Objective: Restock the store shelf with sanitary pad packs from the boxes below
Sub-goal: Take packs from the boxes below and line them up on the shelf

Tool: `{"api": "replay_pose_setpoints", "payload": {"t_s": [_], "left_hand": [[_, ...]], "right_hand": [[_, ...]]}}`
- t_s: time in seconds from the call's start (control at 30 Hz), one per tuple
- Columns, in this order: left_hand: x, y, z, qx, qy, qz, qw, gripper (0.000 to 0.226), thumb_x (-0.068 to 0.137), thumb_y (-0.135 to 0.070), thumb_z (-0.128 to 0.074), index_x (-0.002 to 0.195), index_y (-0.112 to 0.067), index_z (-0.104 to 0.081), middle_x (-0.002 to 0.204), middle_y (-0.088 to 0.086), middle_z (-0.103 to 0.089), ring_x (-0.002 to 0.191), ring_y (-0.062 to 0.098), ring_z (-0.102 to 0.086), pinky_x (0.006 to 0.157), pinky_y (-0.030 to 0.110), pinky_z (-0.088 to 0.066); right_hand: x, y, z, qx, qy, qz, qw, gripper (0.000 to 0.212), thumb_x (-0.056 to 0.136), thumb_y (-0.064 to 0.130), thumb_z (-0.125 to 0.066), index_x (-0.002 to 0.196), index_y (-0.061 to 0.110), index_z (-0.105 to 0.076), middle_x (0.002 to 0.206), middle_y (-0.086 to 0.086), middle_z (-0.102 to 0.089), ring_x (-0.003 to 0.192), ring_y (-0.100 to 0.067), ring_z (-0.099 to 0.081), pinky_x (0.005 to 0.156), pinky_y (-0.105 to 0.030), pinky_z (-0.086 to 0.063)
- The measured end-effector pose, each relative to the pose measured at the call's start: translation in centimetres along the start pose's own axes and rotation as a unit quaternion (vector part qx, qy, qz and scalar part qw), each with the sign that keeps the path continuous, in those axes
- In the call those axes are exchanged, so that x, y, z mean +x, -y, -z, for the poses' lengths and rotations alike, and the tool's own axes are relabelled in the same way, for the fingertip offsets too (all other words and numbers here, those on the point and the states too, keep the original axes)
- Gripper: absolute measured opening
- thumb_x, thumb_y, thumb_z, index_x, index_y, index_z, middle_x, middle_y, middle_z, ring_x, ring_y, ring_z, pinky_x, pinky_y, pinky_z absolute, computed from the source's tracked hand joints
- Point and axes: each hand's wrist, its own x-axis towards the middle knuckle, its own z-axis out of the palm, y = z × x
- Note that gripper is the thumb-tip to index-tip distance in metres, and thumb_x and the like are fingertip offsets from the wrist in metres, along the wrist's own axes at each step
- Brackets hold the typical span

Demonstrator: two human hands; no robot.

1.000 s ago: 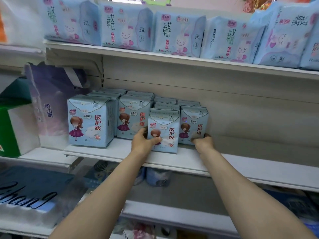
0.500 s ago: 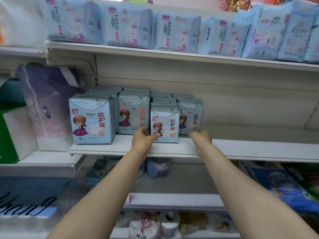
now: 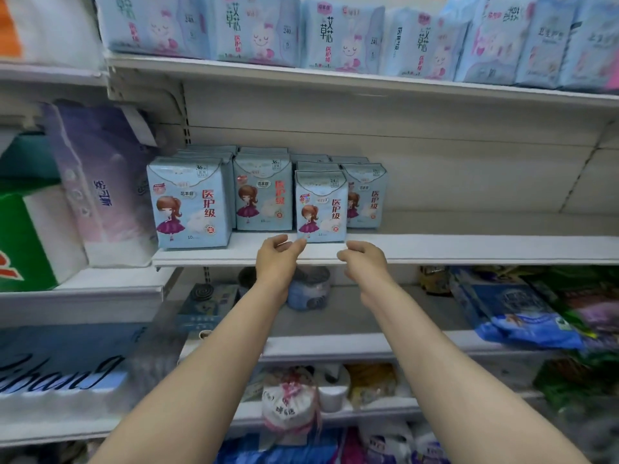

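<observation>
Fingers (image 3: 299, 245) of the left hand (image 3: 276, 261) loosely curled, tips just at the lower left corner of the front pad pack (image 3: 321, 206), gripping nothing. Fingers (image 3: 345, 255) of the right hand (image 3: 363, 262) likewise relaxed and bent, empty, just below the pack's lower right corner and over the shelf edge (image 3: 435, 254). Front pad pack upright near the lip of the middle shelf, pale blue with a cartoon girl in a purple dress. Behind and beside it, more packs of the same design: a smaller one (image 3: 366, 199) to its right, two larger ones (image 3: 189, 202) (image 3: 263, 192) to its left, further rows behind. Above, a top shelf (image 3: 335, 78) lined with larger blue packs (image 3: 341, 35). At far left, purple tissue bundles (image 3: 100, 182).
</observation>
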Motion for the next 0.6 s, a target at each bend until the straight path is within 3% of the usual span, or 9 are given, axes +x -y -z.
{"api": "replay_pose_setpoints", "payload": {"t_s": [0.2, 0.4, 0.47, 0.6], "left_hand": [[-3.4, 1.9, 1.8, -0.051, -0.003, 0.038, 0.998, 0.036, 0.090, -0.024, -0.074, 0.120, -0.012, -0.059, 0.110, 0.006, -0.066, 0.102, 0.018, -0.065, 0.092, 0.035, -0.056], [-6.3, 6.0, 3.2, -0.063, -0.034, 0.120, 0.990, 0.033, 0.091, -0.023, -0.073, 0.116, -0.008, -0.058, 0.094, 0.006, -0.065, 0.087, 0.015, -0.061, 0.069, 0.030, -0.050], [-7.5, 8.0, 3.5, -0.044, -0.038, 0.159, 0.986, 0.030, 0.090, -0.027, -0.073, 0.111, -0.011, -0.059, 0.093, 0.005, -0.064, 0.091, 0.017, -0.061, 0.074, 0.032, -0.050], [-10.8, 12.0, 4.0, -0.011, -0.031, 0.235, 0.972, 0.023, 0.091, -0.028, -0.071, 0.104, -0.011, -0.064, 0.095, 0.004, -0.068, 0.088, 0.017, -0.061, 0.073, 0.030, -0.048]], "right_hand": [[-2.5, -3.7, -0.7, -0.006, 0.057, -0.030, 0.998, 0.029, 0.088, 0.014, -0.069, 0.117, 0.020, -0.065, 0.117, -0.004, -0.067, 0.109, -0.021, -0.062, 0.100, -0.044, -0.053], [-5.0, -7.6, -0.7, -0.056, 0.108, -0.074, 0.990, 0.031, 0.091, 0.011, -0.066, 0.122, 0.011, -0.067, 0.118, -0.004, -0.065, 0.109, -0.020, -0.058, 0.105, -0.043, -0.049], [-5.8, -9.2, -0.1, -0.075, 0.131, -0.104, 0.983, 0.030, 0.092, 0.014, -0.065, 0.122, 0.013, -0.065, 0.119, -0.004, -0.064, 0.109, -0.019, -0.057, 0.104, -0.042, -0.049], [-6.9, -12.6, 1.3, -0.109, 0.156, -0.144, 0.971, 0.025, 0.092, 0.011, -0.064, 0.117, 0.013, -0.066, 0.115, -0.005, -0.064, 0.104, -0.020, -0.059, 0.084, -0.027, -0.049]]}}
